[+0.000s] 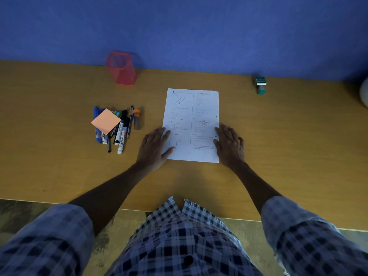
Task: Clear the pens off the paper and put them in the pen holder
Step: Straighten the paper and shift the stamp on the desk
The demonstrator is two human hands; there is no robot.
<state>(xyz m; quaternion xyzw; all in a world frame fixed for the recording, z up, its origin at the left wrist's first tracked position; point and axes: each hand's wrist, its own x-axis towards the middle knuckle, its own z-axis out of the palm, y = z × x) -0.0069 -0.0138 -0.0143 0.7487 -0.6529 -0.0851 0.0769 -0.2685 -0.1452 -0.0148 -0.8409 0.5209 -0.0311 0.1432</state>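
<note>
left hand (154,147) & right hand (230,145): flat, fingers spread, pressing paper (191,124) edges, holding nothing. pens (117,129): heaped left of left hand under sticky note (106,121); risk: note/pens scatter or roll when grabbed. pen holder (121,68): beyond, light mesh, may tip.

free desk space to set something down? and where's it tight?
Free: the bare wooden desk between the white printed sheet and the teal stamp; the near strip below both hands; the far-left corner beside the pink mesh pen holder. Crowded: the pen and marker pile under the orange sticky note, left of the left hand.
</note>
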